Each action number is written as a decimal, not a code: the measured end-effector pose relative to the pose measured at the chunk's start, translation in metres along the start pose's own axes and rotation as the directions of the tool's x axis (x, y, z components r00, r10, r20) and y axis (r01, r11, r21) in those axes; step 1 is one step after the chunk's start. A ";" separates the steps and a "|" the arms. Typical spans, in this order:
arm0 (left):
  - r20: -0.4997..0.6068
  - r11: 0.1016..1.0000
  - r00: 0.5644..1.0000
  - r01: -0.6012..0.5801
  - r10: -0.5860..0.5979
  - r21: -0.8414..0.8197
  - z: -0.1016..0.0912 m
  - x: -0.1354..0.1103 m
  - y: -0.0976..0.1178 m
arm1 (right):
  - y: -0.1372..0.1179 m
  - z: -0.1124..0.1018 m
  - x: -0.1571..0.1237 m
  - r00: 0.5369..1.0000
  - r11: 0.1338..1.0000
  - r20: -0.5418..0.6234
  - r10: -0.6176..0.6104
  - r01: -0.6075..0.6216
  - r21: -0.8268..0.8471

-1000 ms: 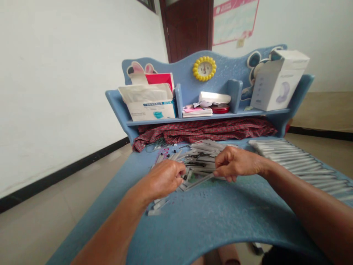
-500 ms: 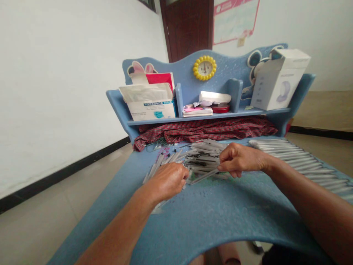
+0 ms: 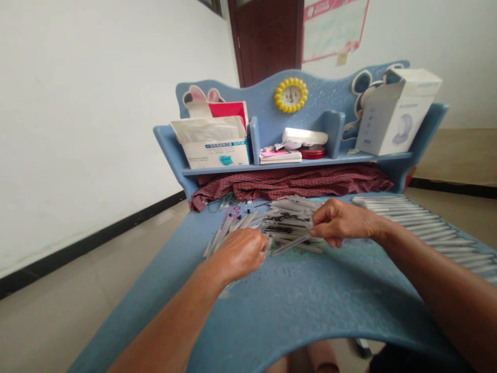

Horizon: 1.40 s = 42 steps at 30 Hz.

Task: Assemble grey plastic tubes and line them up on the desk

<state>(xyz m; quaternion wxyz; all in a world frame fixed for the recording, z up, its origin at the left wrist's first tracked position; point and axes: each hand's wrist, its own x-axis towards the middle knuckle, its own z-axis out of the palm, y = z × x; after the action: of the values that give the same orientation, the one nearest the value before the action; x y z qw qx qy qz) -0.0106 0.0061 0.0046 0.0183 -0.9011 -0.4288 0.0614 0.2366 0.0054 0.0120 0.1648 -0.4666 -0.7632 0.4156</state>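
Head view: right hand (image 3: 336, 223) pinches 1 slim grey tube (image 3: 292, 244) by its right end, thumb against curled fingers. Tube slants down to the left, free end just beside the left hand (image 3: 243, 252); can't tell if they touch. Left hand is curled, back up, fingertips mostly hidden; can't tell if it's grasping anything.

Step in hand, my read: handling a single tube between the 2 hands at the near edge of the loose pile (image 3: 293, 207). Next move probably calls for a steady right pinch and careful lining up with the left fingers, without snagging neighbors.

Around: pile sits behind and between the hands, crisscrossed, dark pieces (image 3: 285, 216) mixed in. More tubes (image 3: 229, 228) fan out behind the left hand, with small black bits (image 3: 249, 211) near them. Far right, a row of tubes (image 3: 417, 223) lies roughly parallel on the blue table (image 3: 310, 300), partly behind the right forearm.

In the way: pile crowds the held tube, so side clearance looks tight. Checked cloth (image 3: 295, 182) is bunched behind it under the shelf (image 3: 330, 159). Mask box (image 3: 217, 155), flower-rimmed clock (image 3: 291, 96) and white carton (image 3: 392, 122) stay clear of the work.
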 end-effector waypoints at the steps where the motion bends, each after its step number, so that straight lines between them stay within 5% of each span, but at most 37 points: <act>1: -0.001 1.000 1.000 0.001 -0.001 0.003 0.000 0.000 0.000 | 0.000 0.000 0.000 1.000 1.000 0.002 0.003 -0.003 0.000; 22: -0.038 0.998 0.998 -0.057 0.058 0.023 -0.001 -0.002 0.005 | 0.000 -0.002 -0.001 0.999 0.999 -0.018 0.031 -0.030 0.014; 28: -0.112 0.976 0.992 -0.073 0.051 -0.206 -0.006 -0.006 -0.003 | 0.007 -0.007 -0.002 0.999 0.992 -0.037 -0.026 0.031 0.125; 36: -0.141 0.780 0.989 -0.051 -0.048 -0.624 -0.013 -0.007 -0.007 | 0.017 -0.012 -0.002 0.996 0.957 -0.042 -0.085 0.093 0.275; 42: -0.213 0.454 0.928 -0.053 -0.307 -0.889 -0.021 -0.006 -0.007 | 0.028 -0.009 0.005 0.992 0.941 -0.052 -0.117 0.128 0.313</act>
<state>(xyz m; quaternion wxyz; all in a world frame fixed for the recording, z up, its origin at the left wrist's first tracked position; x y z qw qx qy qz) -0.0174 0.0064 0.0261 -0.3711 -0.7397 -0.4549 -0.3289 0.2553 0.0201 -0.0051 0.2751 -0.3924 -0.7115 0.5139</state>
